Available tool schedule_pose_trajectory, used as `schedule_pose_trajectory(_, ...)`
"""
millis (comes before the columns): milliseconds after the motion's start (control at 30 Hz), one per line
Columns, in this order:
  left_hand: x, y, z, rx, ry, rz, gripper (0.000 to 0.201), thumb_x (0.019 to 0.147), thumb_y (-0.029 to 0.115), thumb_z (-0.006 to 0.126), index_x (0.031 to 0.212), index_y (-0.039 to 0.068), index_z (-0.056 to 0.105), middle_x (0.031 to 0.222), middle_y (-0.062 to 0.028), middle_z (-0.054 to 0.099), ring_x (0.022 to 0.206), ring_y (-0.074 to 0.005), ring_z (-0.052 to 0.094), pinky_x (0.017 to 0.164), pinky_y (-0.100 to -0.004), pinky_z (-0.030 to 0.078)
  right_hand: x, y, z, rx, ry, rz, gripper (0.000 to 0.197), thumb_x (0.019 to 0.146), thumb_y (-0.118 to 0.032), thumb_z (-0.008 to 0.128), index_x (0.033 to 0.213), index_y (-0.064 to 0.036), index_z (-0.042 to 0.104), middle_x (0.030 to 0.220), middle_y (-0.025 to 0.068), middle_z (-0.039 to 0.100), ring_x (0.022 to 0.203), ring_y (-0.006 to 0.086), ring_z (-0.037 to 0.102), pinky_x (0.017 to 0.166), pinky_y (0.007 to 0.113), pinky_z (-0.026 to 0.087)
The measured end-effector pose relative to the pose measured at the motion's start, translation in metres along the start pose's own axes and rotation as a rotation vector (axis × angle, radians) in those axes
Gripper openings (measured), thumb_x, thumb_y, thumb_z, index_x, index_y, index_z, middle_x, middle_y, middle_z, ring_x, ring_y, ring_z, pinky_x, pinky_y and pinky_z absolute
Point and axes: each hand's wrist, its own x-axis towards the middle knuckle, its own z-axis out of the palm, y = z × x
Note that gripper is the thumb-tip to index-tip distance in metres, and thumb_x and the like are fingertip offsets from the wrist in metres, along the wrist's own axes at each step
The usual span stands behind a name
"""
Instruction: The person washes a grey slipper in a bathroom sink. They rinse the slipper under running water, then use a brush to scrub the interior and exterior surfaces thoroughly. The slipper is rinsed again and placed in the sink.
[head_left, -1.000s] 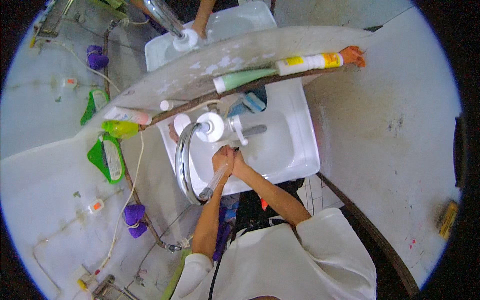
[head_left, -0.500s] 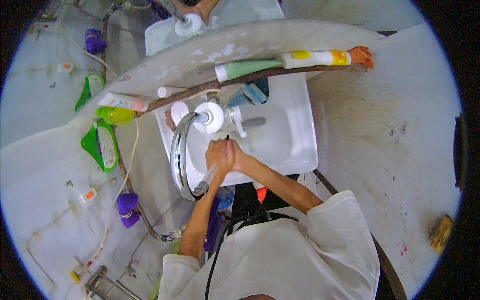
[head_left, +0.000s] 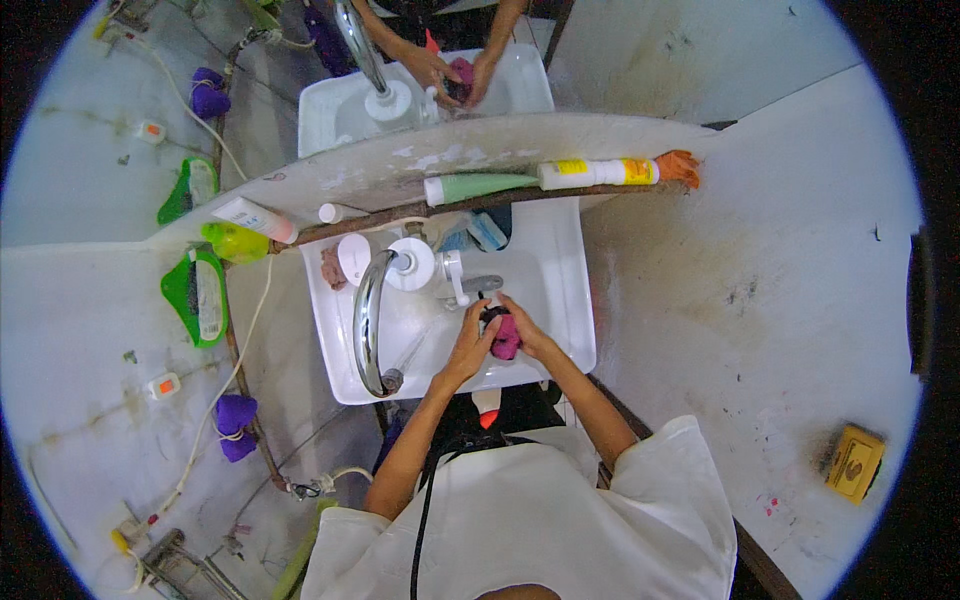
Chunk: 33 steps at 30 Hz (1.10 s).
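Over the front of the white washbasin, my two hands hold a crumpled pink and black cloth. It looks wadded, and its exact kind cannot be made out. My left hand grips its left side with curled fingers, and my right hand holds it from the right. To the left of my hands, a curved chrome faucet arches toward me, with a thin stream of water at its spout. The mirror behind the basin repeats both hands and the cloth.
A ledge behind the basin carries a green tube, a white and yellow bottle and an orange bristly thing. Left of it are a yellow-green bottle and a green brush. A yellow box is at the right wall.
My hands were clasped tightly together by the water stream. Now they are parted around the pink and black cloth, which shows between them, and sit right of the stream.
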Motion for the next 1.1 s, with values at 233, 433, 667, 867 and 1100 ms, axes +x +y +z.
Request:
schedule_pose_trajectory(233,-0.006,-0.033,-0.010,-0.175,-0.001,-0.320,0.036,0.101,0.027,0.045,0.128,0.003,0.047,0.117,-0.0163,0.061,0.105,-0.0268,0.061,0.092,-0.0371,0.047,-0.047,-0.111,-0.009,-0.486,0.507,-0.748,0.049,0.083,-0.031,0.076,0.113,0.0011,0.054,0.101,0.0120,0.060,0.097,0.0212,0.056,0.089,0.032,0.044)
schedule_pose_trajectory(433,-0.058,-0.115,-0.011,-0.052,0.089,-0.365,0.030,0.100,0.026,0.047,0.118,0.003,0.053,0.105,-0.0179,0.066,0.097,-0.0290,0.064,0.088,-0.0380,0.049,0.039,-0.122,-0.032,-1.571,0.762,-1.119,0.052,0.079,-0.021,0.072,0.123,-0.0023,0.054,0.127,0.0232,0.049,0.119,0.0378,0.047,0.103,0.045,0.038)
schedule_pose_trajectory(667,-0.075,-0.107,0.002,-0.065,0.252,-0.381,0.019,0.097,0.015,0.050,0.108,0.002,0.059,0.097,-0.0146,0.068,0.092,-0.0241,0.066,0.085,-0.0335,0.050,0.039,-0.131,-0.047,-1.832,0.400,-1.175,0.055,0.082,-0.045,0.063,0.125,-0.0110,0.059,0.129,0.0243,0.049,0.125,0.0462,0.039,0.107,0.062,0.026)
schedule_pose_trajectory(867,-0.065,-0.105,0.003,0.034,0.280,-0.383,0.015,0.096,0.010,0.050,0.105,0.002,0.059,0.091,-0.0152,0.067,0.084,-0.0279,0.066,0.078,-0.0353,0.052,0.086,-0.139,-0.060,-1.891,0.425,-1.394,0.030,0.078,-0.038,0.066,0.091,-0.0114,0.068,0.099,0.0149,0.061,0.096,0.0364,0.056,0.083,0.053,0.045)
schedule_pose_trajectory(1100,-0.072,-0.115,0.017,0.057,0.326,-0.309,0.016,0.093,0.009,0.050,0.103,0.002,0.060,0.095,-0.0164,0.066,0.088,-0.0319,0.065,0.077,-0.0372,0.051,0.111,-0.157,-0.062,-1.890,0.235,-1.423,0.019,0.073,-0.026,0.064,0.072,-0.0067,0.065,0.077,0.0150,0.062,0.073,0.0319,0.062,0.064,0.047,0.051)
